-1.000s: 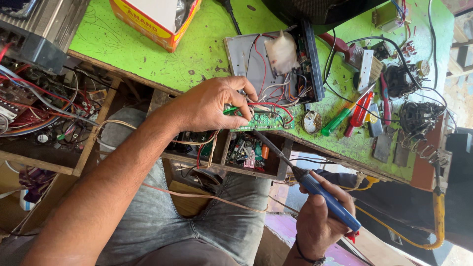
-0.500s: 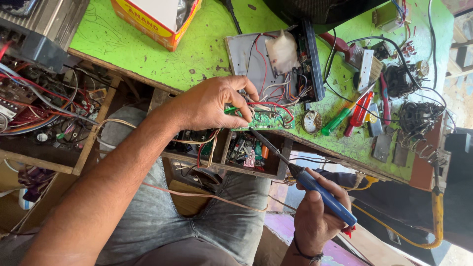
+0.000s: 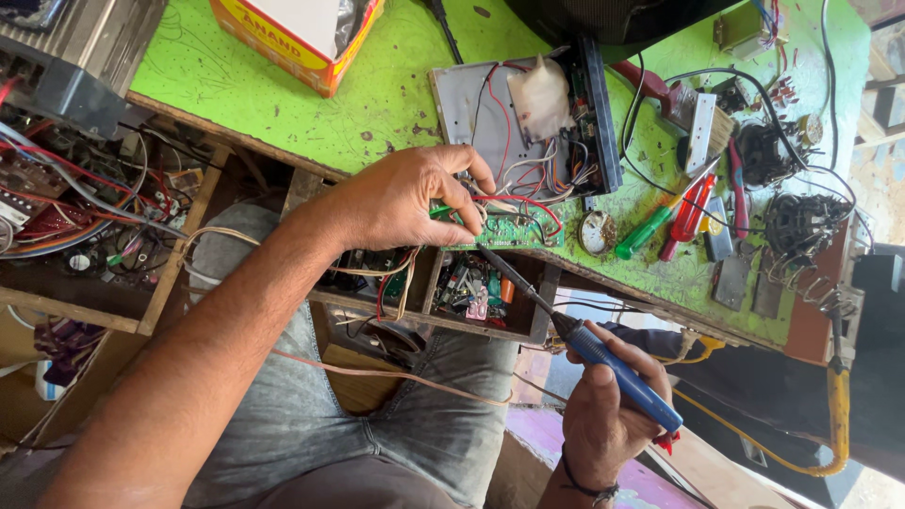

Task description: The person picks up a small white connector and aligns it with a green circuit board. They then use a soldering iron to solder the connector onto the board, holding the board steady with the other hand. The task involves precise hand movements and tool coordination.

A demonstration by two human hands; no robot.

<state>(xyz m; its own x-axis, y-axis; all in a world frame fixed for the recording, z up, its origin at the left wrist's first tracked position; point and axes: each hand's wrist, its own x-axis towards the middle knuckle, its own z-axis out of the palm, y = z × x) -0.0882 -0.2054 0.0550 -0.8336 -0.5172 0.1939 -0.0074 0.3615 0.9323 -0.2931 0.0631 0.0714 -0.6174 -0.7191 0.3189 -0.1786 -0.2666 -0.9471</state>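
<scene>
Left hand (image 3: 401,200) pinches green circuit board (image 3: 514,231); right hand (image 3: 603,415) grips blue-handled soldering iron (image 3: 617,369).

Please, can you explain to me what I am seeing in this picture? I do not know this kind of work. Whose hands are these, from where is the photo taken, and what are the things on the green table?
The camera sits on the person's head and looks down at their own two hands. The left hand pinches a small green circuit board at the edge of the green table. The right hand holds a blue-handled soldering iron, its tip touching the board. On the table lie an open device with wires, a green screwdriver, red pliers, a brush and an orange box. Below, shelves hold more parts.
</scene>
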